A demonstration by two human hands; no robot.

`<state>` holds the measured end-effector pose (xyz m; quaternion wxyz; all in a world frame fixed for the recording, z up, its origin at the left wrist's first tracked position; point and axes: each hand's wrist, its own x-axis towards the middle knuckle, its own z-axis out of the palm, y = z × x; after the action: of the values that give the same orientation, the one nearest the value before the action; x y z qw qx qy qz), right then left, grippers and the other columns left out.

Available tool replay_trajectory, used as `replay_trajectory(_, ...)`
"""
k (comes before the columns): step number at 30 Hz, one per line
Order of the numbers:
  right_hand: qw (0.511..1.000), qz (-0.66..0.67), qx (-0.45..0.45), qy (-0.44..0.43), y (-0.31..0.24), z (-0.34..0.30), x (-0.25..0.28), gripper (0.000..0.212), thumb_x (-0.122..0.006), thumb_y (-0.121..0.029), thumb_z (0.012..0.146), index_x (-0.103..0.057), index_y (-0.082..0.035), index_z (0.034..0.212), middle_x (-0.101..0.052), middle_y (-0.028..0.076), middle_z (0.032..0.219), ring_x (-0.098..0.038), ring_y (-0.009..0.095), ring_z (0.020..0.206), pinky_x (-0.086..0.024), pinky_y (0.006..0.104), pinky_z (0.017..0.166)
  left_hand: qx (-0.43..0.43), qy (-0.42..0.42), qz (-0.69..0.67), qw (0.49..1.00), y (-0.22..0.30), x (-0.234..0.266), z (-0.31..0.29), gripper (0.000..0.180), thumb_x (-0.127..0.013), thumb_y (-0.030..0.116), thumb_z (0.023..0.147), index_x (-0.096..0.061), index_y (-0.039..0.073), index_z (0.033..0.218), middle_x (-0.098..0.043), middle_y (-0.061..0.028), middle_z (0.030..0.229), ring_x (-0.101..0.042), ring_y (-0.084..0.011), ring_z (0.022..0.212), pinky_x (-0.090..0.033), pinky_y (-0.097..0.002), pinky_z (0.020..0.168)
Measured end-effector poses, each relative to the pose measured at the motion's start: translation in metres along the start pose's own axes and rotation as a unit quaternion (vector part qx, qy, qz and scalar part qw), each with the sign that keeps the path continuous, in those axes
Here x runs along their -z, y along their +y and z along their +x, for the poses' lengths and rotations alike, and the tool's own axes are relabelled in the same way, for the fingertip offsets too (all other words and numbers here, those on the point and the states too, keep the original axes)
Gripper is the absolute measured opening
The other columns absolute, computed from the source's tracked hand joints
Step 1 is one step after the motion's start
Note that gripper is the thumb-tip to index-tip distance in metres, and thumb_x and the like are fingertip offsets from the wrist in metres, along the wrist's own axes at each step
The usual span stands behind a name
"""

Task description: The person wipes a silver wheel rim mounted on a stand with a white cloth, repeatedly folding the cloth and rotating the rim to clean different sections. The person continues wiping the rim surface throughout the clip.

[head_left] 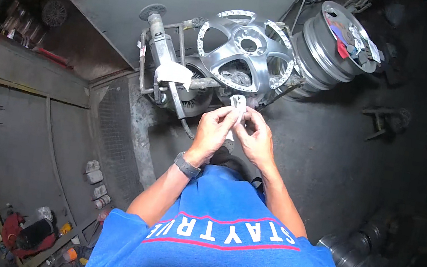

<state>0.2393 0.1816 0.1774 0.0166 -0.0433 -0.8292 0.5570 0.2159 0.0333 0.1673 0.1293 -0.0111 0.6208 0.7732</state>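
Note:
Between my fingertips, in front of my chest, is a small crumpled white cloth [238, 102] with a dark patch on it; whether it is fabric or paper is hard to tell. My left hand [214, 132] pinches it from the left, and my right hand [256, 140] pinches its other side. A tail of the cloth hangs below the fingers. Just beyond the hands, a shiny five-spoke wheel face [259, 66] with small holes round its rim rests on a metal frame [204, 83]. Neither hand touches the wheel.
Left of the wheel stands a grinder-like power tool [162, 43] with a white cloth [175, 74] draped over it. Stacked rims [314, 52] at the right hold scraps and discs on top. More rims [352, 259] lie at lower right. Shelving with bottles lines the left.

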Motion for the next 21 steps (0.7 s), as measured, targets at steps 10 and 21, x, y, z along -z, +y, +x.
replay_trajectory(10, 0.911, 0.399, -0.104, -0.018, -0.004, 0.009, 0.075, 0.015, -0.063, -0.019, 0.098, -0.063, -0.004, 0.098, -0.064, 0.002, 0.087, -0.062, 0.012, 0.08, -0.052, 0.0287, 0.071, 0.061, -0.11, -0.041, 0.991, 0.012, 0.021, 0.006, 0.028, -0.061, 0.028, 0.106, -0.069, 0.002, 0.107, -0.069, 0.002, 0.092, -0.061, -0.0029, 0.081, -0.051, -0.022, 0.071)
replay_trajectory(21, 0.737, 0.635, -0.14, -0.183, 0.049, -0.002, 0.07, 0.088, -0.067, -0.066, 0.09, -0.054, 0.005, 0.141, -0.062, 0.019, 0.139, -0.06, 0.034, 0.129, -0.043, 0.0519, 0.115, 0.044, -0.125, 0.01, 0.991, 0.011, -0.006, 0.019, 0.027, -0.074, 0.028, 0.098, -0.07, 0.002, 0.106, -0.069, 0.0013, 0.094, -0.061, -0.0052, 0.086, -0.05, -0.0231, 0.076)
